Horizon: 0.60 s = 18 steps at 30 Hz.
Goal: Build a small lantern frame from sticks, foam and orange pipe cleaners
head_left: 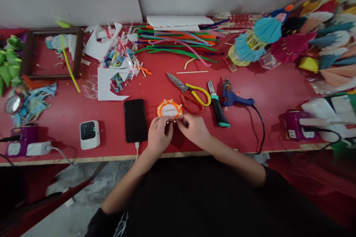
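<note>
Orange-rimmed oval craft ring with white centre and small pale pegs lies flat on the red table, near edge at the fingertips.

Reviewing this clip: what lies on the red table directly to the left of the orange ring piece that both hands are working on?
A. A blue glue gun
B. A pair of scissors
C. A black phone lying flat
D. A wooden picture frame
C: the black phone lies flat just left of the orange ring piece, which the left hand and right hand touch at its near edge; the scissors and glue gun lie to its right.
</note>
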{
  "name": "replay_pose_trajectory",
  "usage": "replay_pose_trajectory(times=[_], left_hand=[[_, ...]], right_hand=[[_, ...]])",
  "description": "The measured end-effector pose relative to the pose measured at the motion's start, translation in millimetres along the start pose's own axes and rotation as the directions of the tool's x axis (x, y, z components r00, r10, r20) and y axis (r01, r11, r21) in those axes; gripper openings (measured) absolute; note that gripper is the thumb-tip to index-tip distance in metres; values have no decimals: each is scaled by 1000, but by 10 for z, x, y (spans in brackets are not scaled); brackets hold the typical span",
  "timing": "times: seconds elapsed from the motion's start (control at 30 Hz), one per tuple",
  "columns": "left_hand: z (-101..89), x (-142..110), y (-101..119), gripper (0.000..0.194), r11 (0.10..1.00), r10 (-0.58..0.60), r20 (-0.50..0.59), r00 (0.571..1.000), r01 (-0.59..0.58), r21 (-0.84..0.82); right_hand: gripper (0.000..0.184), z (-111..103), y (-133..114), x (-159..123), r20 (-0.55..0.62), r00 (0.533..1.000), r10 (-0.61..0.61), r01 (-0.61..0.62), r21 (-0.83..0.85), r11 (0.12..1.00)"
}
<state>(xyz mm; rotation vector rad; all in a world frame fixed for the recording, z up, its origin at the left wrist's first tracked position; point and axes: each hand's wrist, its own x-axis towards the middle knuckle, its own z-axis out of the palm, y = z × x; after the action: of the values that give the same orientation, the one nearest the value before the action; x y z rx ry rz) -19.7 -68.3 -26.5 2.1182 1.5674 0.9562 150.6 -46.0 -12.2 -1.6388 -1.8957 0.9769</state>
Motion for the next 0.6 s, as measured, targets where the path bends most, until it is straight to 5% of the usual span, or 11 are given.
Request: replay_pose_trajectory(times=[0.3,0.6], left_hand=[[18,-7,-13,14,1000,7,0,1000,-7,13],[24,-4,-19,14,1000,-10,25,1000,9,25]], right_hand=[[17,-105,-58,152,174,972,157,-176,98,980],[26,-156,-21,246,370,893,257,-344,191,919]])
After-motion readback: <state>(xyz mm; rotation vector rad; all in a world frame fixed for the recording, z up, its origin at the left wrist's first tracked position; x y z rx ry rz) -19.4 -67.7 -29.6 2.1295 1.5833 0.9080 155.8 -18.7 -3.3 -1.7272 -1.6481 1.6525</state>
